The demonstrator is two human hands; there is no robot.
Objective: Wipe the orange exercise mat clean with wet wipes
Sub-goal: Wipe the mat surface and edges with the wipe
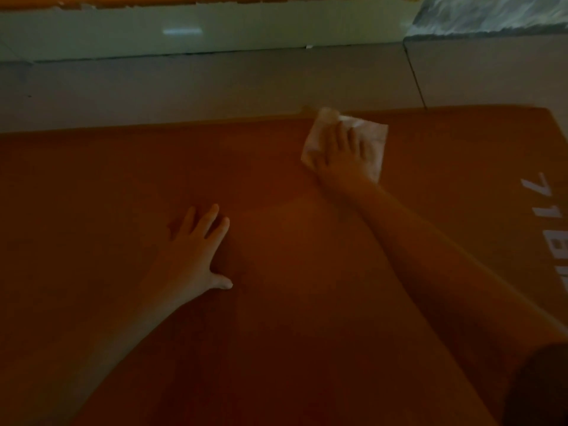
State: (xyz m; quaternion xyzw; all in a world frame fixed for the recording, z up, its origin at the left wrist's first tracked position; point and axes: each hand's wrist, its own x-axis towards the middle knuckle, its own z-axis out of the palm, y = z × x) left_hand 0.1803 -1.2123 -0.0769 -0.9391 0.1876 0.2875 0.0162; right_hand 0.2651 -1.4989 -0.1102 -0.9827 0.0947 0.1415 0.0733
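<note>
1. Head view: the orange exercise mat point(123, 186) lies flat on a pale tiled floor point(215, 87) and fills most of the picture. Its far edge runs across the upper half.
2. A white wet wipe point(316, 133) is spread out on the mat, right at the far edge and toward the far right corner. One corner of it reaches the mat's edge.
3. The right hand point(344, 155) lies palm down on the wipe with straight, slightly parted fingers. It presses the wipe flat against the mat rather than gripping it, and the bare forearm stretches back to the lower right.
4. The left hand point(190, 256) rests palm down on bare mat, well apart from the wipe, left of centre. Its fingers are straight and spread, the thumb is out to the side, and it holds nothing.
5. White lettering point(550, 229) runs along the mat's right side, cut off by the picture's edge.
6. Beyond the floor stands a light skirting point(215, 32), with a grey-white marbled surface point(491, 13) at the upper right.
</note>
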